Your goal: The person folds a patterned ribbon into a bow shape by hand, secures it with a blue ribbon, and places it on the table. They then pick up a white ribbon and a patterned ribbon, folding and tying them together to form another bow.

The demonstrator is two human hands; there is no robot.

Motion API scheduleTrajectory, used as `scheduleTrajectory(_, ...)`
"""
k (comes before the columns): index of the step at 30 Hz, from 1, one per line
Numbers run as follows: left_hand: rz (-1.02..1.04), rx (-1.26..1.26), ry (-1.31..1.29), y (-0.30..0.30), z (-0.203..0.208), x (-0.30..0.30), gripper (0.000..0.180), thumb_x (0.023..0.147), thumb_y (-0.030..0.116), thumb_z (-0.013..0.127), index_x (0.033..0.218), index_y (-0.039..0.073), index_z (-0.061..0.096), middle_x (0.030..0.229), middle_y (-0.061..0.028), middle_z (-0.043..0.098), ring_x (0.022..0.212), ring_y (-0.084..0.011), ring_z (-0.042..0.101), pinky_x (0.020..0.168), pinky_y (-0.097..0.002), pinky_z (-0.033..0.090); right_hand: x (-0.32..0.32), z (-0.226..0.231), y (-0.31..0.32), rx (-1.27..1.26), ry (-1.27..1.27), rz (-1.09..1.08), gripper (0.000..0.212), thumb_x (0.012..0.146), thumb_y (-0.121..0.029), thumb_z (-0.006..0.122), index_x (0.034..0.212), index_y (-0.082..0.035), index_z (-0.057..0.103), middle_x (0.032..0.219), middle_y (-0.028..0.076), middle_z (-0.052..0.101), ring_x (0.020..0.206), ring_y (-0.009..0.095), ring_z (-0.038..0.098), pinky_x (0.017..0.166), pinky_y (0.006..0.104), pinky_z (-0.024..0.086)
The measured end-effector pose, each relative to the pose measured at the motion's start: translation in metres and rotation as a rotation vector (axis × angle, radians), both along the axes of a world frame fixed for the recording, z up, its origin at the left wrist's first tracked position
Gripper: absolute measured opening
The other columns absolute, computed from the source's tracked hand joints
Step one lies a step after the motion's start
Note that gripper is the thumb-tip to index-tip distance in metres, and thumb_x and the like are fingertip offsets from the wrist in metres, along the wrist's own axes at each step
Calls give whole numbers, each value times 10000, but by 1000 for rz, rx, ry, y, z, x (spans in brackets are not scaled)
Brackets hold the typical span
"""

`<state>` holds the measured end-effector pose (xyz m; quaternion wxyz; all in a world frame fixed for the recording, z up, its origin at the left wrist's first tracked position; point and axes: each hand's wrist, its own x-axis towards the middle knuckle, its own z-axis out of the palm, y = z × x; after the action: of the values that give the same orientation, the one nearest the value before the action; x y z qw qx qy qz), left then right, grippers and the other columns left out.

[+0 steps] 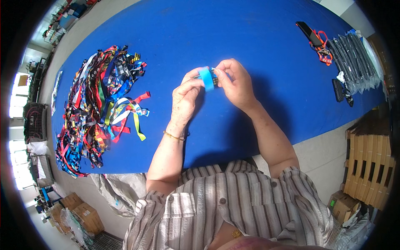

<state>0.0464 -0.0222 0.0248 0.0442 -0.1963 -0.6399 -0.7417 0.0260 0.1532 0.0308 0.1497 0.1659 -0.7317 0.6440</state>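
Note:
A light-blue ribbon strap (206, 79) curves in a loop between my two hands above the blue table (246, 33). My left hand (186, 93) is closed, pinching the strap's left side between thumb and fingers. My right hand (236, 83) is closed too, its thumb and forefinger gripping the strap's other end, where a small dark and yellow patterned piece shows. The fingers hide part of this end. To the left of my left hand lies a large heap of multicoloured ribbon straps (93, 104), with loose ends spread toward me.
At the table's far right lie a black phone (308, 33), a red-orange strap (324, 55), a stack of dark items in clear plastic (354, 62) and a small black object (337, 90). Wooden pallets (368, 166) stand right of the table; cardboard boxes (85, 216) sit on the floor at lower left.

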Motion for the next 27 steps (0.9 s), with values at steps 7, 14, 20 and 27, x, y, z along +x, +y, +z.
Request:
scheduleTrajectory(7,-59,359,-211,-8,7,-3,270,951,42,505,1201,-24,579,1257,-197,617,1186,-244,586,1063,-362,417,9,6,-4,-131,-111,84,102,935,-12,632,955,-18,532,857,50,618,655,81,600,571,244,500)
scheduleTrajectory(14,-8,81,-329,-5,11,1,303,910,63,674,1197,-4,604,1075,-60,652,1035,-121,592,948,-277,462,4,-2,-7,-71,-141,181,72,938,-33,633,964,11,581,835,32,631,750,83,625,651,234,511)
scheduleTrajectory(20,-43,141,-409,-6,2,-2,206,867,-2,684,1065,11,627,913,-32,654,813,-91,630,767,-223,528,6,1,-6,-114,-252,247,72,945,-44,622,945,18,587,865,39,655,788,83,632,701,229,521)
scheduleTrajectory(27,-108,253,-467,-9,7,-3,249,867,-45,648,1110,-26,595,961,-95,682,828,-140,657,770,-268,556,2,4,-1,-258,-354,292,97,955,-70,622,983,22,607,897,35,662,789,71,625,711,217,521)
